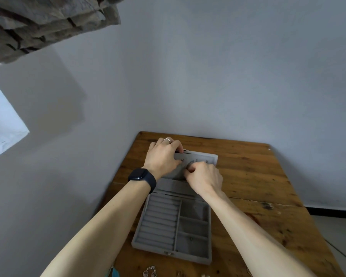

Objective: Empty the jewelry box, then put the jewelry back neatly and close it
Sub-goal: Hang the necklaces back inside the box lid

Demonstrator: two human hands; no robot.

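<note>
We note a wooden worktop (258, 176) set against a pale wall, with loose jewelry (150, 271) at its near edge, and both forearms crossing above the box so that its hinge side is partly hidden. The grey jewelry box (188, 259) lies open toward the worktop's left side, with ring rolls (162, 222) on the left and one small item (191, 239) in the nearest right compartment. The left hand (161, 156), a dark watch (141, 175) at its wrist, curls its fingers over the far left edge of the laid-back lid (210, 157); the right hand (204, 177) has its fingers curled against the lid's inner face, and we cannot tell whether it holds anything.
</note>
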